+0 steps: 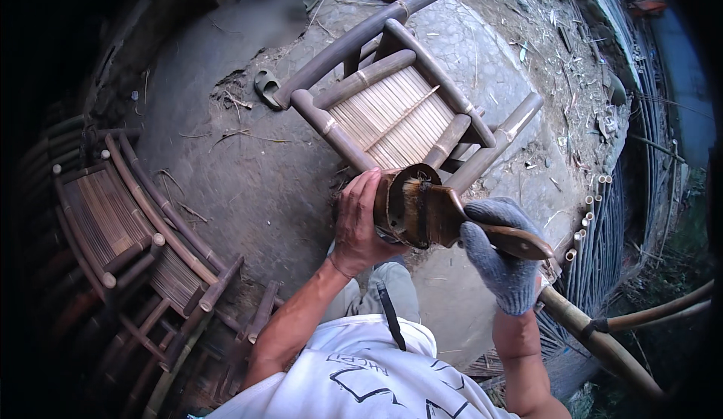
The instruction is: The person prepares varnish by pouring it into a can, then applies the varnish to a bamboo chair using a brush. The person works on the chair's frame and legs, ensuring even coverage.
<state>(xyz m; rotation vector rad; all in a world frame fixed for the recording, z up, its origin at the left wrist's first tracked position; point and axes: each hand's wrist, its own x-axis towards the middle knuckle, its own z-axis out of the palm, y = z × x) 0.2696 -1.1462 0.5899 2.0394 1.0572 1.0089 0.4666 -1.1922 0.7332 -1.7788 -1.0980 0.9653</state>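
My bare left hand [355,223] is wrapped round a brown cylindrical container [385,202] with a dark inside, its mouth toward me. A flat brush [446,214] with a wooden handle is in my right hand [506,264], which wears a grey knitted glove. The fingers close round the handle. At the container's mouth, the pale-brown bristles lie at or just inside the rim; I cannot tell how deep. Just beyond both hands lies a dark bamboo chair [433,61], tipped on the ground, with a pale slatted panel [399,110] facing up.
More bamboo furniture [113,215] with slatted panels stands at the left. A sandal [266,87] sits by the chair. To the right are bundled thin bamboo poles [602,261], and a thick pole [584,332] slants near my right arm. Scraps litter the far-right ground.
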